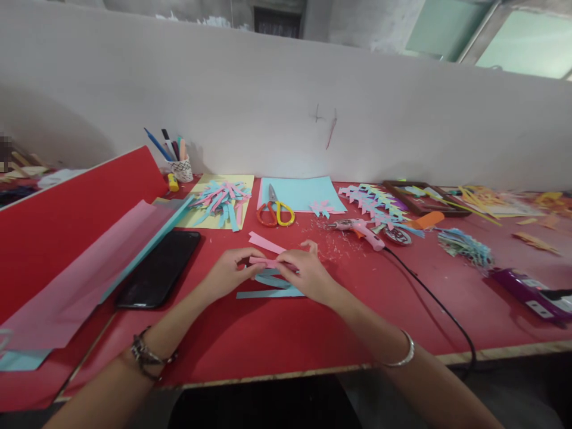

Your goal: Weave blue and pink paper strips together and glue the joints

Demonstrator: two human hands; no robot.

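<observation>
- Landmark: metal scissors with one red and one yellow handle loop, lying on a glossy red desk, blades over a pale blue paper sheet.
- Nearer the viewer than the scissors, a narrow pink paper strip is held between two bare hands.
- Left hand, nearer and left of the scissors: its grip is closed, thumb and fingers pinching the strip's left part.
- Right hand, nearer and slightly right of the scissors: its grip is closed on the strip's right part.
- Just nearer than the scissors: a loose pink paper strip. Farther down: light blue paper strips, partly hidden by the right hand.
- Left of the scissors: a heap of cut pink and blue strips; nearer, a black smartphone.
- Right of the scissors: a pink glue gun with a black cord.
</observation>
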